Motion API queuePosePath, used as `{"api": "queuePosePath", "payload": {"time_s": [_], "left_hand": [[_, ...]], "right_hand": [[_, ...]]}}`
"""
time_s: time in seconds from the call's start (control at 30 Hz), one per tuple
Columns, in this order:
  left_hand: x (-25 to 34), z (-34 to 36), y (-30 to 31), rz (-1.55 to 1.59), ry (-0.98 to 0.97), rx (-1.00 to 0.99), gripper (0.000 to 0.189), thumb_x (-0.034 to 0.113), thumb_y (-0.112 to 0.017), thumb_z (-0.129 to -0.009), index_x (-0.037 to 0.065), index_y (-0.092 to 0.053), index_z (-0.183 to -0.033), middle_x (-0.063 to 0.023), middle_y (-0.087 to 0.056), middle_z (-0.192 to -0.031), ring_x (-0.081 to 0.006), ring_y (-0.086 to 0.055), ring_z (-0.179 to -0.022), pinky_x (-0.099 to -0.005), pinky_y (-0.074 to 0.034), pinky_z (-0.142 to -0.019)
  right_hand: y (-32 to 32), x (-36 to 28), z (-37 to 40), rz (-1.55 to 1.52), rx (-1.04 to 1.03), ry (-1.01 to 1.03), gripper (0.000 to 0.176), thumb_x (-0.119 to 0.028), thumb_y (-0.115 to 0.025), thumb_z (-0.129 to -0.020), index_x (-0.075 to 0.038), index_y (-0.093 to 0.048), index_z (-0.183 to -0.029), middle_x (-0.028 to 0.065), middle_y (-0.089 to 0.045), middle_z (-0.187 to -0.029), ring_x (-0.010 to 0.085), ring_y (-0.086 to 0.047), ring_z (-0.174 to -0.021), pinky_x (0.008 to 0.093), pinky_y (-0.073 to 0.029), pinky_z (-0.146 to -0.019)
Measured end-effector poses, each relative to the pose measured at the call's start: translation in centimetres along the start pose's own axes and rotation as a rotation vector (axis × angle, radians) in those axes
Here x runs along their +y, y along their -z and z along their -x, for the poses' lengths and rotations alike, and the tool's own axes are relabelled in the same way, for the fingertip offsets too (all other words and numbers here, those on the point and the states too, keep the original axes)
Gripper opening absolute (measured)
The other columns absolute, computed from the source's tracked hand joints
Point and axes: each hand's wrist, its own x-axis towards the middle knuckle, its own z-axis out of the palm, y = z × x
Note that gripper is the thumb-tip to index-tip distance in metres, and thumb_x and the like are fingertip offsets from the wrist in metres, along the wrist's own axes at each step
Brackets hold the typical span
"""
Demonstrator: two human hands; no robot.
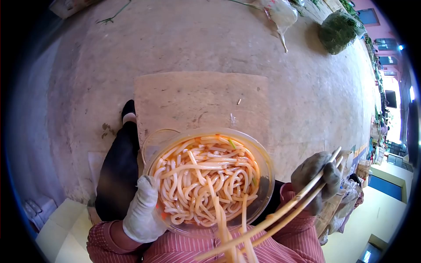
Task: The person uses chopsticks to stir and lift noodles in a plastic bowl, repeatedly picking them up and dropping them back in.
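A round clear plastic bowl (pixel 266 193) of thick white noodles (pixel 188 188) in reddish sauce is close to the body. My left hand (pixel 144 210), in a whitish glove, grips the bowl's left side, with the thumb at the rim. To the right of the bowl, my right hand (pixel 315 179), in a dirty grey glove, is closed around a pair of wooden chopsticks (pixel 280 217). The chopsticks slant down to the lower left, and several noodles hang between their tips and the bowl.
Behind the bowl is a worn brown board (pixel 201 96). Beyond it on the concrete floor (pixel 175 39) lie a white plastic bag (pixel 283 15) and a bag of greens (pixel 340 33). A dark-clad leg (pixel 116 175) is at left; clear plastic wrapping (pixel 346 204) is at right.
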Motion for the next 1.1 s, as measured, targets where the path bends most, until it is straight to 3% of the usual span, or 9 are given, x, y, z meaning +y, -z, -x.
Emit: {"api": "queuePosePath", "payload": {"time_s": [0.03, 0.07, 0.33, 0.43, 0.47, 0.5, 0.6, 0.9, 1.1], "left_hand": [[-0.1, 0.0, 0.0, 0.000, 0.006, -0.005, 0.085, 0.058, -0.050, -0.073, 0.006, -0.018, -0.132, -0.0105, -0.036, -0.129, -0.0233, -0.041, -0.115, -0.0380, -0.038, -0.094], [-0.1, 0.0, -0.1, 0.011, 0.005, 0.004, 0.084, 0.058, -0.049, -0.073, 0.007, -0.018, -0.132, -0.0105, -0.036, -0.129, -0.0234, -0.041, -0.115, -0.0379, -0.038, -0.094], [-0.1, 0.2, 0.1, -0.005, -0.013, 0.060, 0.082, 0.057, -0.048, -0.074, 0.008, -0.018, -0.133, -0.0094, -0.035, -0.130, -0.0232, -0.040, -0.115, -0.0387, -0.038, -0.094], [0.1, 0.3, 0.1, 0.002, 0.006, 0.052, 0.083, 0.058, -0.048, -0.074, 0.008, -0.017, -0.133, -0.0092, -0.034, -0.130, -0.0228, -0.040, -0.116, -0.0387, -0.037, -0.095], [0.1, 0.4, 0.1, 0.000, 0.019, 0.059, 0.084, 0.058, -0.048, -0.074, 0.008, -0.017, -0.133, -0.0093, -0.034, -0.130, -0.0229, -0.040, -0.116, -0.0387, -0.037, -0.095], [0.2, 0.5, 0.0, -0.003, 0.030, 0.063, 0.084, 0.059, -0.048, -0.073, 0.008, -0.017, -0.133, -0.0095, -0.034, -0.130, -0.0229, -0.039, -0.116, -0.0388, -0.037, -0.095], [0.1, 0.5, 0.3, 0.002, 0.041, 0.055, 0.085, 0.060, -0.047, -0.073, 0.008, -0.016, -0.133, -0.0096, -0.034, -0.131, -0.0230, -0.039, -0.116, -0.0391, -0.037, -0.095], [0.1, 0.5, 0.3, -0.013, 0.034, 0.074, 0.086, 0.060, -0.048, -0.072, 0.007, -0.017, -0.133, -0.0098, -0.034, -0.130, -0.0230, -0.040, -0.116, -0.0383, -0.037, -0.095], [0.0, 0.1, 0.6, -0.005, 0.016, 0.007, 0.084, 0.057, -0.049, -0.074, 0.007, -0.016, -0.133, -0.0100, -0.034, -0.130, -0.0227, -0.040, -0.116, -0.0383, -0.037, -0.095]], "right_hand": [[-0.2, 0.0, 0.1, 0.011, -0.023, -0.064, 0.018, -0.012, -0.049, -0.079, 0.002, -0.052, -0.068, 0.0141, -0.049, -0.050, 0.0122, -0.038, -0.031, 0.0193, -0.034, -0.030], [-0.1, 0.9, 0.5, 0.157, -0.008, 0.223, 0.014, -0.015, -0.051, -0.079, -0.001, -0.054, -0.080, 0.0120, -0.050, -0.052, 0.0117, -0.041, -0.035, 0.0186, -0.033, -0.032], [-1.1, 1.9, 0.9, 0.553, 0.259, 0.671, 0.015, -0.011, -0.052, -0.081, -0.003, -0.045, -0.091, 0.0106, -0.047, -0.061, 0.0090, -0.042, -0.047, 0.0171, -0.032, -0.039], [1.6, -1.3, 1.3, -0.006, -0.069, 0.049, 0.015, -0.006, -0.045, -0.082, 0.005, -0.049, -0.073, 0.0060, -0.047, -0.051, 0.0065, -0.043, -0.044, 0.0158, -0.034, -0.036], [0.6, -1.0, 0.3, -0.249, -0.181, 0.041, 0.024, -0.004, -0.041, -0.082, 0.007, -0.046, -0.061, -0.0003, -0.041, -0.045, 0.0072, -0.048, -0.045, 0.0150, -0.038, -0.039], [-0.2, -1.4, 0.0, -0.479, -0.202, -0.034, 0.014, 0.004, -0.045, -0.079, 0.009, -0.045, -0.066, 0.0033, -0.045, -0.053, 0.0103, -0.053, -0.051, 0.0140, -0.043, -0.047], [-0.1, -0.3, 0.8, -0.720, -0.332, -0.095, 0.012, 0.003, -0.048, -0.078, 0.007, -0.048, -0.067, 0.0019, -0.046, -0.058, 0.0080, -0.052, -0.053, 0.0145, -0.042, -0.048], [2.9, 2.2, 2.4, -0.993, -0.419, -0.110, 0.007, -0.002, -0.058, -0.074, 0.000, -0.057, -0.067, -0.0025, -0.050, -0.073, 0.0011, -0.048, -0.057, 0.0158, -0.039, -0.053], [5.5, 0.3, -0.8, -0.675, -0.344, -0.098, 0.008, 0.008, -0.053, -0.075, 0.005, -0.047, -0.072, 0.0062, -0.048, -0.072, 0.0095, -0.050, -0.056, 0.0185, -0.040, -0.049]]}}
